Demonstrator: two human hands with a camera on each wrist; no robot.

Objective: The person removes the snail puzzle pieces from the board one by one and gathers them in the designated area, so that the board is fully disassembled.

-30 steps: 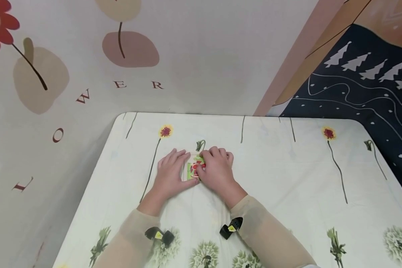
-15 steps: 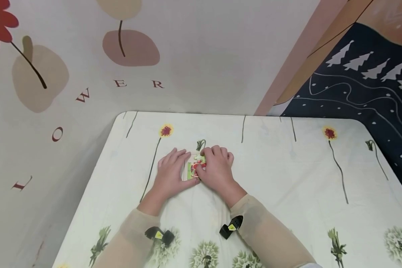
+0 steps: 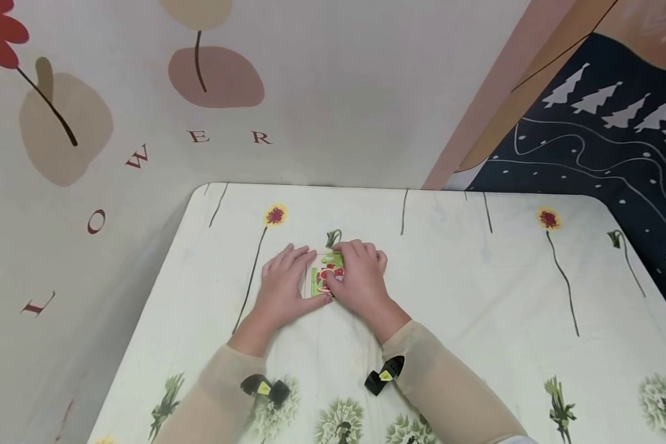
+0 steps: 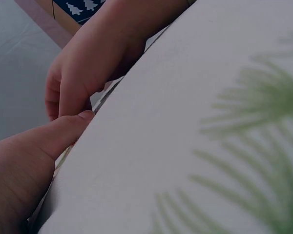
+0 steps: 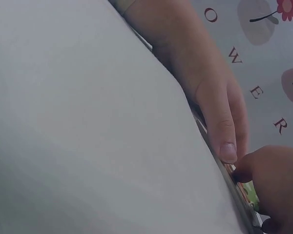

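The right hand (image 3: 361,274) covers the right side of the picture board (image 3: 318,279); the full outline of the print cannot be made out. Whether a loose piece lies beneath the right fingers cannot be determined. In the left wrist view, the worktop (image 3: 449,290) slants across the line of sight and exposes only a sliver of the board. The right wrist view shows a narrow strip of print at the thumbs, with the right hand cut off by the frame edge.

Compared with the earlier head frames, both hands remain in nearly the same position; slightly more red and green print is visible beside the right hand. The worktop's far edge appears marginally higher.

The board lies on the worktop between the hands. The left hand (image 3: 280,287) is laid along its left side, fingers extended and close together, thumb straight along the near edge. The right fingers are curled over the far right part, thumb bent onto the printed face, gripping the board. Both forearms converge from the near side.
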